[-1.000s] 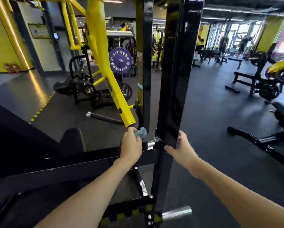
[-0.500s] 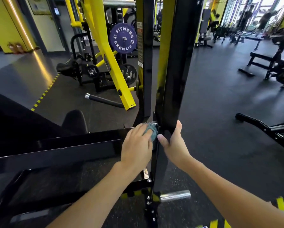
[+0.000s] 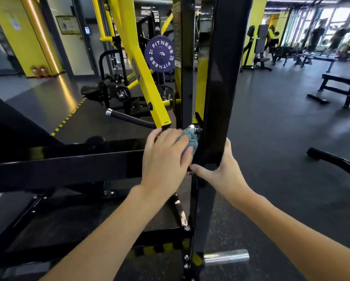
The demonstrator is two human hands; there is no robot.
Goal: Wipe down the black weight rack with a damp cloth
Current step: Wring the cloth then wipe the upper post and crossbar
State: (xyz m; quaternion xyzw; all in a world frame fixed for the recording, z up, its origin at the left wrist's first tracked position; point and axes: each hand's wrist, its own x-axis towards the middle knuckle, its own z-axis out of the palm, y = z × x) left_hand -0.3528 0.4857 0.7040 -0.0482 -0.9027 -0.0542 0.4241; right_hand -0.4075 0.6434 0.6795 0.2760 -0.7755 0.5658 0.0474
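1. The black weight rack [image 3: 69, 169] stands straight ahead, its upright post [image 3: 224, 78] at centre.
2. A bunched blue cloth [image 3: 190, 137] lies against the post's left side, just below a chrome bolt [image 3: 195, 128].
3. The left hand [image 3: 166, 159] curls over the cloth and presses it there.
4. The right hand [image 3: 220, 173] grips the post, thumb in front.
5. A purple weight plate [image 3: 159, 54] hangs behind.
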